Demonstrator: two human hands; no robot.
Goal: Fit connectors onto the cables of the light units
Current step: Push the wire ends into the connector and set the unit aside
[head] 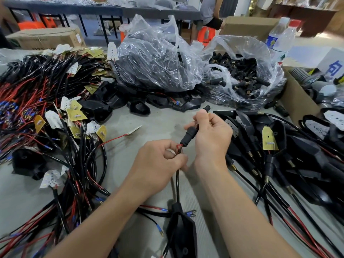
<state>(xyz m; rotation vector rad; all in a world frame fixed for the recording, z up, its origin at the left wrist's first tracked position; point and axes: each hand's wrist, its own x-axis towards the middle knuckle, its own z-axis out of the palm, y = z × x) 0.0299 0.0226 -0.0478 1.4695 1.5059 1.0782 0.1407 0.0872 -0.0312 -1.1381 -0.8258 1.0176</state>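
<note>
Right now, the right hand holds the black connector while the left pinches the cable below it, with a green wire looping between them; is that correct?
Not quite: the wire is red, not green. In the head view the right hand holds the black connector, the left hand pinches the cable below it, and the red wire loops between them.

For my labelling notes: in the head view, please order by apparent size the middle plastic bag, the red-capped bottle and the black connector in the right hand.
1. middle plastic bag
2. red-capped bottle
3. black connector, clearly smallest though nearest the camera
</note>
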